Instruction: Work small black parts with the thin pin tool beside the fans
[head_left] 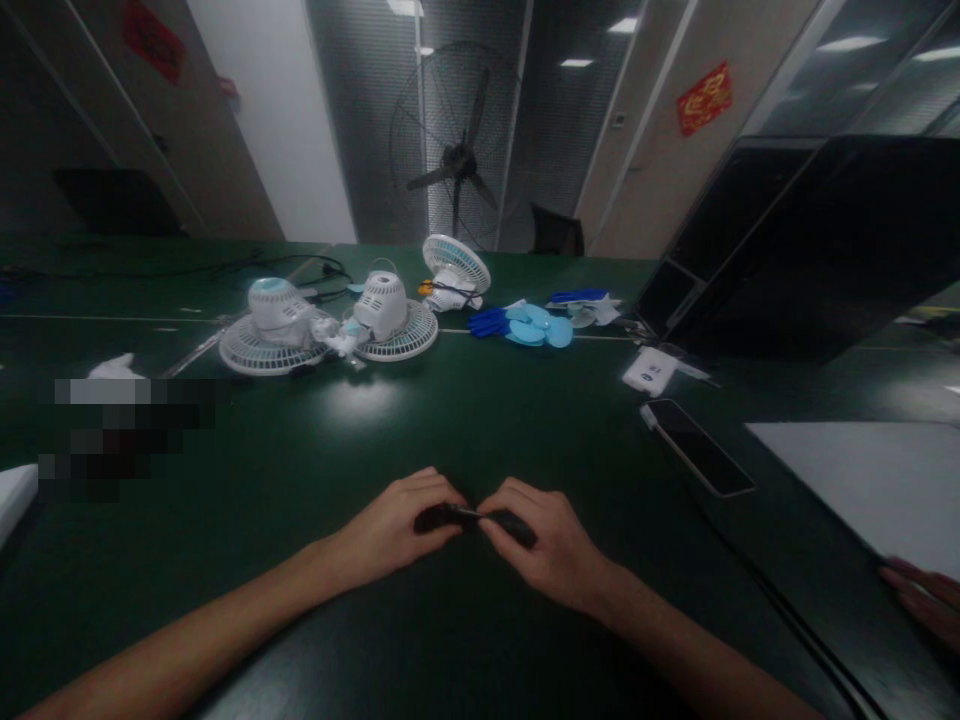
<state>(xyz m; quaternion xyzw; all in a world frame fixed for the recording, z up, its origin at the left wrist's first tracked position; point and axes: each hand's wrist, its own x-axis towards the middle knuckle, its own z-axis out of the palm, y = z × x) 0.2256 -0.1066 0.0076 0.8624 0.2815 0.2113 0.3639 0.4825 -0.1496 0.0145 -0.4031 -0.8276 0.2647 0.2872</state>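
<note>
Low over the dark green table, my two hands meet near the middle of the view. My left hand (397,515) is closed around a small dark object (431,518), whose kind I cannot make out. Fingers of my right hand (551,540) wrap a black-handled screwdriver (517,528), its handle pointing right. Its thin metal shaft spans the short gap and touches or enters the dark piece on the left; the fingers hide the exact contact.
White fans (274,345) lie across the table's far side, beside light blue fan blades (536,327). A phone (697,445), a white card (649,371) and black cables are right. A large black monitor (817,240) stands behind. Another person's hand (926,595) rests by white paper (877,480).
</note>
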